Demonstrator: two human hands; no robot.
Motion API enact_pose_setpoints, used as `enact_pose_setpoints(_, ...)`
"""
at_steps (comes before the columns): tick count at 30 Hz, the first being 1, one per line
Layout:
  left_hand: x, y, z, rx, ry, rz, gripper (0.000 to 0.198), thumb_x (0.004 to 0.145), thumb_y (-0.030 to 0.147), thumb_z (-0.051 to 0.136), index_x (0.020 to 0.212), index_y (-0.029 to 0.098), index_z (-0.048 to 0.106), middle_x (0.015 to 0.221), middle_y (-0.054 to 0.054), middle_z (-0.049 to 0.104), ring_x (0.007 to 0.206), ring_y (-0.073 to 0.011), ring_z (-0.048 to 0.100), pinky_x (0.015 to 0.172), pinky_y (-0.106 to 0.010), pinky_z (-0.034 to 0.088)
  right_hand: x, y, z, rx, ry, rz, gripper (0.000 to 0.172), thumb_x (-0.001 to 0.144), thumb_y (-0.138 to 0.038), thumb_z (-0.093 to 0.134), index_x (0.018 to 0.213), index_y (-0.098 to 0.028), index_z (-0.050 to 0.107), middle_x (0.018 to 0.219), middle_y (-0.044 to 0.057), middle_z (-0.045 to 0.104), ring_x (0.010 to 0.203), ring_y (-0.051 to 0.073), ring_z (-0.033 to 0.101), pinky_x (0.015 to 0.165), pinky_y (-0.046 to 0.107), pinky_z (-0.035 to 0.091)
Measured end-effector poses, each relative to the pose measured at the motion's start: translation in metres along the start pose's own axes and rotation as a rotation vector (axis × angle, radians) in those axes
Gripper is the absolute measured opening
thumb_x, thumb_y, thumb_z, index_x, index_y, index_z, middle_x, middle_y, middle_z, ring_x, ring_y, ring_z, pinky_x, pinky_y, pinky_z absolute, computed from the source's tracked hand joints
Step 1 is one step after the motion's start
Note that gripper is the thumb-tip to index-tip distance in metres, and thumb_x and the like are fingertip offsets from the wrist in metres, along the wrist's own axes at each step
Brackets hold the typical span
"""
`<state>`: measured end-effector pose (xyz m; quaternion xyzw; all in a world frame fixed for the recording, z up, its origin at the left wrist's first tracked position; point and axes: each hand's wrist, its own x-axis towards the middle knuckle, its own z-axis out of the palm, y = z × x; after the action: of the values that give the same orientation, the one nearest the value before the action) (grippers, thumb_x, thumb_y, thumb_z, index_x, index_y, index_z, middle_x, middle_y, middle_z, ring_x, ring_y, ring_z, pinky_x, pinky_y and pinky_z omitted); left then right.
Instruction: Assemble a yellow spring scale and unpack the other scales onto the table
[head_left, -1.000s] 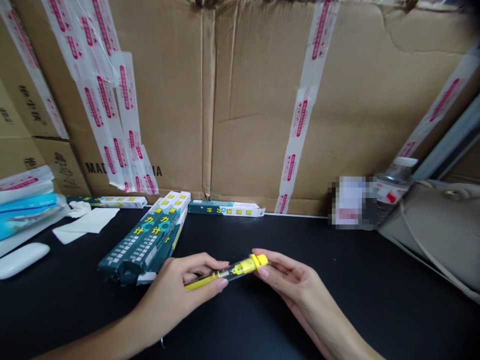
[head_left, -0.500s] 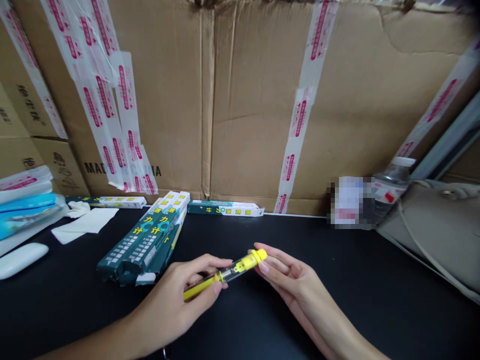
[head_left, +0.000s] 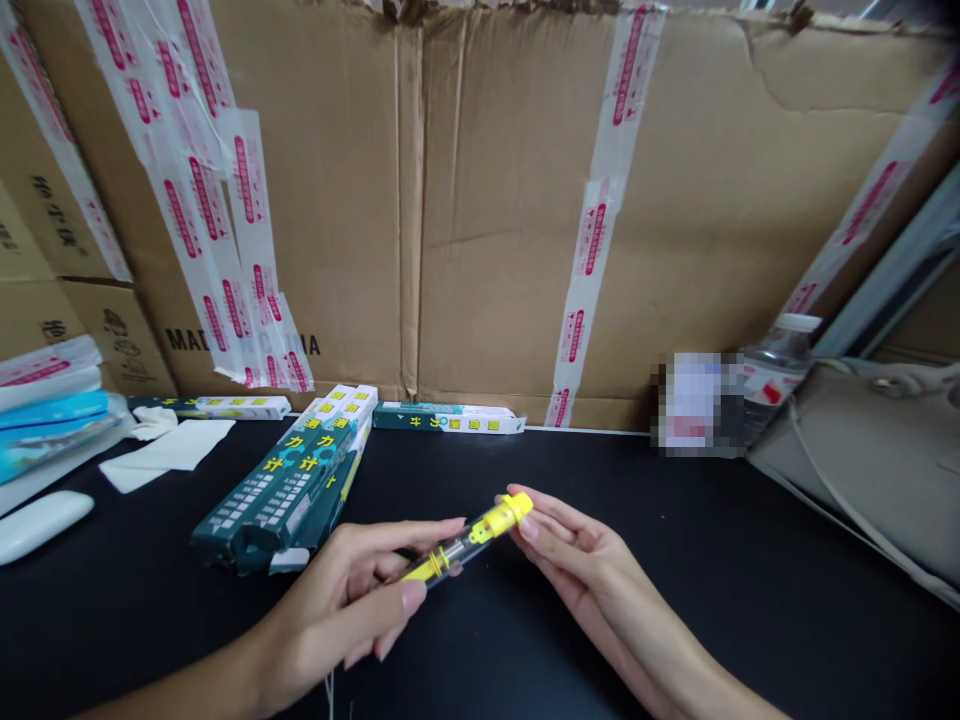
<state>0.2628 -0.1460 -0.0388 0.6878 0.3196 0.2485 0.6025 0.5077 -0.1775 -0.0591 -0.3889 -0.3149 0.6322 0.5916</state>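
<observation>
Holding a clear, yellow-capped plastic tube [head_left: 469,540] above the black worktop [head_left: 637,500], left hand [head_left: 337,600] and right hand [head_left: 581,565] with fingers closed on opposite ends. Smooth barrel, slight grip: a slip risks a drop onto the teal printed carton [head_left: 281,490] nearby.

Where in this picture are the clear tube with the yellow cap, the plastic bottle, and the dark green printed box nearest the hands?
clear tube with yellow cap [head_left: 465,547]: head view, on its clear middle.
plastic bottle [head_left: 776,350]: head view, on its upper body.
dark green printed box [head_left: 281,490]: head view, on its top face.
</observation>
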Motion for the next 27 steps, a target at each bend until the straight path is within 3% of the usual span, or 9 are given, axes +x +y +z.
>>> enact_pose_setpoints(5,-0.007,0.003,0.001,0.18,0.056,0.075,0.064,0.091,0.064,0.048,0.139,0.023,0.057,0.107,-0.009,0.068,0.042,-0.0029,0.04,0.04,-0.019,0.022,-0.002,-0.001,0.001,0.03,-0.001,0.009,0.045,0.068,-0.025,0.092,0.111,-0.021,0.078,0.099,0.004,0.08,0.102,0.013,0.072,0.096,0.016,0.053)
enact_pose_setpoints(9,-0.013,-0.002,0.004,0.415,0.14,0.22,0.059,0.088,0.055,0.047,0.137,0.025,0.058,0.102,-0.006,0.068,0.049,-0.0079,0.041,0.048,-0.021,0.037,-0.002,-0.001,0.002,0.05,-0.025,0.018,0.045,0.07,-0.024,0.092,0.112,-0.021,0.077,0.101,0.004,0.079,0.102,0.012,0.071,0.096,0.017,0.053)
enact_pose_setpoints(15,-0.019,-0.007,0.005,0.62,0.107,0.379,0.075,0.08,0.055,0.058,0.148,0.032,0.041,0.118,-0.005,0.065,0.067,-0.0161,0.056,0.074,-0.031,0.054,-0.002,-0.001,0.001,0.057,-0.039,0.027,0.047,0.071,-0.024,0.09,0.116,-0.02,0.076,0.106,0.005,0.079,0.105,0.013,0.07,0.099,0.019,0.051)
enact_pose_setpoints(18,-0.014,-0.005,0.005,0.622,0.009,0.423,0.078,0.078,0.057,0.066,0.147,0.031,0.042,0.128,-0.008,0.059,0.093,-0.0231,0.062,0.088,-0.033,0.053,-0.002,-0.003,0.0,0.043,-0.04,0.008,0.044,0.071,-0.025,0.091,0.112,-0.02,0.077,0.106,0.006,0.079,0.107,0.015,0.07,0.101,0.021,0.051)
enact_pose_setpoints(23,-0.002,-0.005,0.002,0.582,-0.283,0.379,0.073,0.076,0.054,0.076,0.142,0.032,0.051,0.117,-0.006,0.058,0.075,-0.0128,0.061,0.073,-0.022,0.055,-0.001,-0.004,0.0,0.039,-0.063,0.006,0.04,0.074,-0.026,0.088,0.111,-0.017,0.077,0.106,0.008,0.078,0.108,0.018,0.07,0.106,0.026,0.048)
enact_pose_setpoints(27,-0.001,-0.007,-0.001,0.586,-0.343,0.357,0.077,0.084,0.047,0.074,0.152,0.037,0.038,0.119,-0.006,0.06,0.091,-0.0163,0.063,0.081,-0.023,0.054,0.001,-0.004,0.001,0.06,-0.079,0.042,0.038,0.075,-0.027,0.087,0.109,-0.014,0.078,0.104,0.01,0.079,0.107,0.021,0.071,0.108,0.031,0.047)
